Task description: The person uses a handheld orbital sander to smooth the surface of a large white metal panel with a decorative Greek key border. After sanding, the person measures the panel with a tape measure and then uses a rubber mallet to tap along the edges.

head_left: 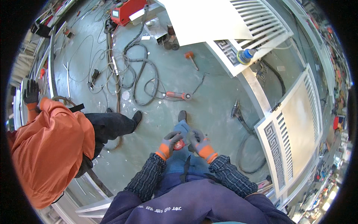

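Observation:
Both my hands wear grey work gloves with orange cuffs and meet in front of my thighs. My left hand is closed around a small, rounded red case shaped like a tape measure. Close by on its right, my right hand has its fingers curled together. Whatever lies between those fingers is too small to make out. Just ahead of my shoe on the floor lies an orange-red angle grinder with its cord.
A person in an orange jacket bends at the left. Cables loop across the floor near a red machine and an orange-headed hammer. White metal panels stand at the right; a blue power tool rests on one.

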`<state>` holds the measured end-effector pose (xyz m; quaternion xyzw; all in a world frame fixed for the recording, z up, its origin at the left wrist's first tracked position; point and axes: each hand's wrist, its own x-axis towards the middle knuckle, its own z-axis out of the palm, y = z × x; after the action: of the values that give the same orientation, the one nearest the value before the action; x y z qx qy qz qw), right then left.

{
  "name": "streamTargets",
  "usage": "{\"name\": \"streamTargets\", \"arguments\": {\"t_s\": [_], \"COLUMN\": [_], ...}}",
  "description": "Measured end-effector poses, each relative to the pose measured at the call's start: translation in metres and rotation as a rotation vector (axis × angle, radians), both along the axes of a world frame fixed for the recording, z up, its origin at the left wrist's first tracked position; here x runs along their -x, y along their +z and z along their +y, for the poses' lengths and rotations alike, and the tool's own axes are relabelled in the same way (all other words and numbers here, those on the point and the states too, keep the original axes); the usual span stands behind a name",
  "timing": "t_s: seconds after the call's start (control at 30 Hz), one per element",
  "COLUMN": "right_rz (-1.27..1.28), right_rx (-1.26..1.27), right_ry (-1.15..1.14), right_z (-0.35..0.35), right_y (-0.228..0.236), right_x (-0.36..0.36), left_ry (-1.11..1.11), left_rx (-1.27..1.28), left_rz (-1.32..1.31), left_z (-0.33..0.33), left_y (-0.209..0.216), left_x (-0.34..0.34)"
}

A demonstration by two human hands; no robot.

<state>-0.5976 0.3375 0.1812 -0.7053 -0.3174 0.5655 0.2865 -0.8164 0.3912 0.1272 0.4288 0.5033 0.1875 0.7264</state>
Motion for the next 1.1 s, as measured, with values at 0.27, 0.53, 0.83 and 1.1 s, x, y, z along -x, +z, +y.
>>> {"name": "streamTargets", "arguments": {"t_s": [0.27, 0.53, 0.83, 1.1], "right_rz": [-0.374, -0.701, -0.838, -0.888], "right_rx": [0.422, 0.287, 0.352, 0.26], "right_ry": [0.293, 0.487, 0.604, 0.803], "right_z": [0.052, 0.283, 0.564, 0.442], "right_y": [-0.206, -0.559, -0.7, -0.677], "right_x": [-0.076, -0.17, -0.221, -0.162], "left_ry": [0.182, 0.068, 0.163, 0.129], "left_rx": [-0.011, -0.464, -0.422, -0.47], "left_rz": [0.421, 0.538, 0.75, 0.734], "left_z": [0.034, 0.123, 0.173, 0.186], "left_y": [-0.075, -0.118, -0.171, -0.156], "left_x": [0.009, -0.02, -0.054, -0.072]}}
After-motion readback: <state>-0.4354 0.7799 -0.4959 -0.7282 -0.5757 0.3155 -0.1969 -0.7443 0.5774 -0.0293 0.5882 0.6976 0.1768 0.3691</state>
